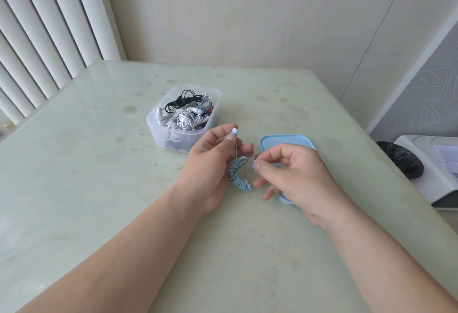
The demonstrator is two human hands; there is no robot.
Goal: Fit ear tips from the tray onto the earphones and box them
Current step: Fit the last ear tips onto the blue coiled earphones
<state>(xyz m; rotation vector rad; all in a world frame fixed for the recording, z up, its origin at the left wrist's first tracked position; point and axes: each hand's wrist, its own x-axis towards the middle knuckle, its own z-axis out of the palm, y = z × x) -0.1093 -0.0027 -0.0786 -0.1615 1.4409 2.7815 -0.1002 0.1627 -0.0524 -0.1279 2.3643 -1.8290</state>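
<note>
Left hand (210, 161) grips the coiled blue earphones (238, 174) above the bench (99, 188). Coil's long axis runs near-vertical. One bud (234, 132) is pinched at thumb and forefinger, white tip up. Right hand (297, 174) pinches a small blue piece (253, 164) just beside the coil, over the tray (285, 139). Box (158, 129) sits behind, left.

Pale green table (99, 188) with faint stains. White vertical blinds (37, 27) beyond its far left corner, a cream wall (223, 15) behind. Past its right edge, a black bag (401, 159) beside a white machine (436, 183)
</note>
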